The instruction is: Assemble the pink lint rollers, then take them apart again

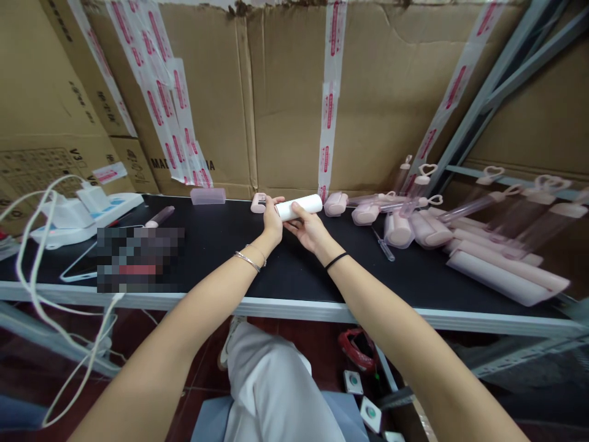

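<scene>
Between my two hands is a white cylindrical roll (309, 205), lying nearly level just above the black tabletop. My left hand (273, 222) closes around its left end. My right hand (311, 228) grips it from below and the front, with the thumb along its side. A small pale-pink plastic piece (257, 203) stands just behind my left hand. To the right of the roll lies a pink roller-like part (335, 204) with a rounded end. Farther left, a translucent pink cover (208, 196) rests against the cardboard.
Several pink rollers with heart-shaped handle loops (426, 227) crowd the right side, with a small screwdriver (384, 245) before them. At left are a white power strip (87, 215), looping cables (32, 270) and a pixelated patch. Cardboard (285, 104) walls the back.
</scene>
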Motion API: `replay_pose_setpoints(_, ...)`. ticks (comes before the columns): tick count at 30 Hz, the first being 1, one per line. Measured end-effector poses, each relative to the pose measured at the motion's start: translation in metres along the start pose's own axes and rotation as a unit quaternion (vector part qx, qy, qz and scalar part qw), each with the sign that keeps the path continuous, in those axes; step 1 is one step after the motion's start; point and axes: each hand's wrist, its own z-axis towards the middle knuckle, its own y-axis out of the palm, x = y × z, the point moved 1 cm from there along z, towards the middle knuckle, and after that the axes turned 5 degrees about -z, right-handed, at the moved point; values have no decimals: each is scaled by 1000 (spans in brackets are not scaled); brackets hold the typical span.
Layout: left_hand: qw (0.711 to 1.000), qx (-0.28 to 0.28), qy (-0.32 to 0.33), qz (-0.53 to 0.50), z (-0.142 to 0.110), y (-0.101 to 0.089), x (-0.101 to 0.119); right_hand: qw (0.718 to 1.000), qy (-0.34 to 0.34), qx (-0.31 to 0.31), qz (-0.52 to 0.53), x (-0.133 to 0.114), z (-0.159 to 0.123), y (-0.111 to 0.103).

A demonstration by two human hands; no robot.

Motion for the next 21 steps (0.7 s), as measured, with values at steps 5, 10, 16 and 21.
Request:
replay_pose_setpoints(5, 999, -7, 33, -41, -6, 2, 2, 1000, -2, -5, -9, -1, -2, -1)
replay_pose_setpoints(10, 989, -65, 134, 16, -6, 1, -1, 998, 55, 2, 3, -1, -2, -3)
replay_pose_setpoints(16, 979, -92, 128, 127, 8, 0, -1, 999, 46, 15, 9, -6, 1, -4)
replay_pose_setpoints(21, 843, -29, 223, 488, 26, -24, 13, 990, 2, 128, -55, -10, 8, -11)
